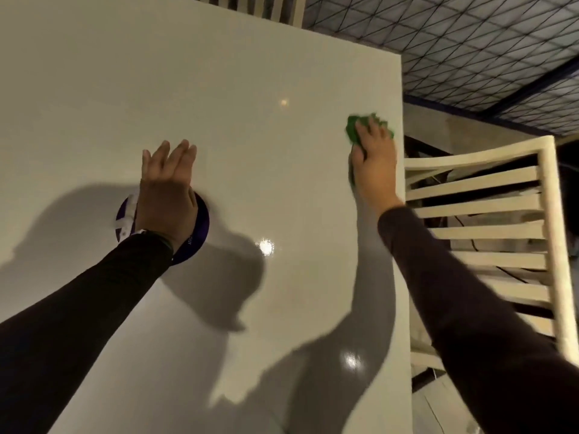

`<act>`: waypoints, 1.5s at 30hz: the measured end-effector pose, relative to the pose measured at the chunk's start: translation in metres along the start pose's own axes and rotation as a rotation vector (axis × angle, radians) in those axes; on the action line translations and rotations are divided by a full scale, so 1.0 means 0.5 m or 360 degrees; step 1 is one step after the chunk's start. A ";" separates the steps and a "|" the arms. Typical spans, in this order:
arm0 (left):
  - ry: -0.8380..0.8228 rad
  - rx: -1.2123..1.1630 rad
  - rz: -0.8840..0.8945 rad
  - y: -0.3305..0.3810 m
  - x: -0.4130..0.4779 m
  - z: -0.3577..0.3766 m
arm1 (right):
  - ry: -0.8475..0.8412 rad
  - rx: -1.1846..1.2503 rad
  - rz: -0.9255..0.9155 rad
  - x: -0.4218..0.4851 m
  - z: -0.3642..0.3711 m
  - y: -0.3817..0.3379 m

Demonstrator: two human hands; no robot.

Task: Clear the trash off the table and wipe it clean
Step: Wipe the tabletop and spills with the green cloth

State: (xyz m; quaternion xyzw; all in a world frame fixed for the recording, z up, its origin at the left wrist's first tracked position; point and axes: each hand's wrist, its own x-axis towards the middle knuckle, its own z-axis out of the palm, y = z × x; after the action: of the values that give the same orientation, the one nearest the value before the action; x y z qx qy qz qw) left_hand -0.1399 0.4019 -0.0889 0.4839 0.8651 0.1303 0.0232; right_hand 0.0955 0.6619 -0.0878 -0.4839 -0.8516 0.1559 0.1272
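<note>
A glossy white table fills most of the view. My right hand lies flat on a green cloth near the table's right edge, fingers spread over it and pressing it to the surface. My left hand hovers above the table's middle with straight fingers and holds nothing. Under its wrist lies a round purple object with a white strip, mostly hidden by the hand and sleeve.
A white slatted chair stands close against the table's right edge. Another slatted chair back shows past the far edge. Tiled floor lies beyond at the upper right.
</note>
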 end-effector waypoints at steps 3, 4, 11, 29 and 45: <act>0.0012 0.0023 0.0088 -0.002 -0.004 0.000 | -0.0129 0.0004 -0.0067 -0.239 -0.037 0.000; -0.0011 0.0033 0.0107 0.000 -0.005 -0.001 | -0.0183 0.0012 -0.0091 -0.318 -0.049 -0.001; -0.0061 -0.0163 0.0035 0.018 -0.023 -0.039 | -0.0320 0.0054 -0.0029 -0.651 -0.084 0.007; -0.0077 -0.0726 -0.0504 0.062 -0.517 -0.210 | -0.0552 0.0331 -0.0929 -0.597 0.035 -0.278; -0.0022 -0.0862 -0.0552 0.142 -0.624 -0.249 | -0.0239 0.0219 -0.0379 -0.610 -0.101 0.044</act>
State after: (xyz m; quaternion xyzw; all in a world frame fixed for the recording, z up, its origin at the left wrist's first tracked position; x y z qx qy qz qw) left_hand 0.0642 0.1487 0.0222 0.3062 0.8684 0.3465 0.1787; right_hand 0.2834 0.4161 -0.0699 -0.3567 -0.8974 0.2336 0.1135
